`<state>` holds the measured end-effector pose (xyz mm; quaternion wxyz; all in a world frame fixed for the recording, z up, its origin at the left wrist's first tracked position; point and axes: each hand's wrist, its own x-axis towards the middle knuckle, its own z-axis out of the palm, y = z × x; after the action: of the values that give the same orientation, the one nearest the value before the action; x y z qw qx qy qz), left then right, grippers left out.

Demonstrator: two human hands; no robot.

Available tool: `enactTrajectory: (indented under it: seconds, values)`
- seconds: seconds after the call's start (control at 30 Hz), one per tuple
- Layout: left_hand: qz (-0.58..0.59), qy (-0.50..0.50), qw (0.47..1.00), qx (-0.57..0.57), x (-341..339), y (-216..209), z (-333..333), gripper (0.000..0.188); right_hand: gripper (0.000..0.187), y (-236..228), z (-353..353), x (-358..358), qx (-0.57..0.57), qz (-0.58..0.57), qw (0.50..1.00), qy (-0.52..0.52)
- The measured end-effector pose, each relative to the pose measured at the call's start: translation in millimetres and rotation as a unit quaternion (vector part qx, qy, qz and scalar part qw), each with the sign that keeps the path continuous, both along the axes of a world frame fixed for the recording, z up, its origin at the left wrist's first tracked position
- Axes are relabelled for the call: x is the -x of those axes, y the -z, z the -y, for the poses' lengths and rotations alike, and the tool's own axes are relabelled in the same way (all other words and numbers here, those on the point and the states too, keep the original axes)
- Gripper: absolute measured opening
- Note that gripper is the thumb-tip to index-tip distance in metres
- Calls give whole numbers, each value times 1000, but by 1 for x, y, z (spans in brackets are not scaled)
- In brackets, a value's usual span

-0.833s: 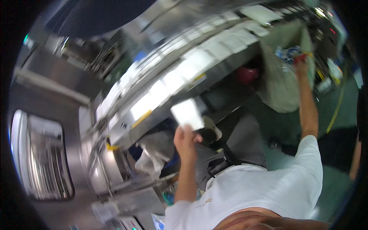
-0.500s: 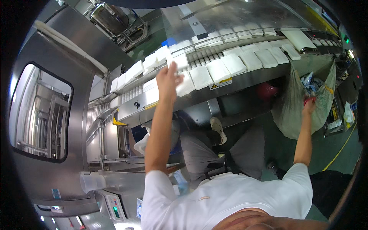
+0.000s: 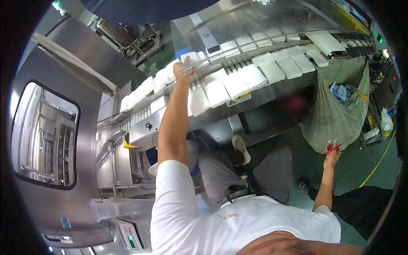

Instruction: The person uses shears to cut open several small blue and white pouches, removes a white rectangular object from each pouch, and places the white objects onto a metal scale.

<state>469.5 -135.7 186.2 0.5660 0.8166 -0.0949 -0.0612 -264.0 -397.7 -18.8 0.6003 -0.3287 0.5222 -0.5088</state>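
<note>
The person's left hand (image 3: 183, 70) is at the far row of the conveyor, thumb and fingers parted around the edge of a white packet (image 3: 190, 56), a flat, smooth pad with rounded corners; whether the fingers grip it or merely touch it cannot be told; the right hand (image 3: 332, 158), low on the other side, has its fingers closed on a slim red tool (image 3: 334, 148), near the bottom of a slack, greenish cloth bag (image 3: 323, 123); in the bag's mouth lie crumpled, glossy blue-and-white wrappers (image 3: 341, 92).

Nearer the body than the left hand's packet, a near row of oblong white pads (image 3: 236, 85) lies tilted and partly overlapping on ribbed metal rollers (image 3: 231, 68); the brushed-steel side panel (image 3: 148, 128) below bears a round black knob (image 3: 148, 125); farther left stands a steel cabinet wall with a round-cornered window (image 3: 44, 136), and below that a translucent plastic jug (image 3: 104, 210).
</note>
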Motion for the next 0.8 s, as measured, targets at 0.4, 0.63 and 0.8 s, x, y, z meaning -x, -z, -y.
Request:
enactTrajectory:
  seconds: [0.4,0.63,0.8]
  values:
    - [129,194,947,-220,250,-119,-219,49,32,19,-35,-77,34,-71,972,-220]
    - [61,-100,924,-364,445,-129,-429,65,39,40,-117,-145,37,-170,860,-479]
    - [-88,-204,863,-455,599,-68,-566,91,29,58,-138,-187,65,-123,723,-677]
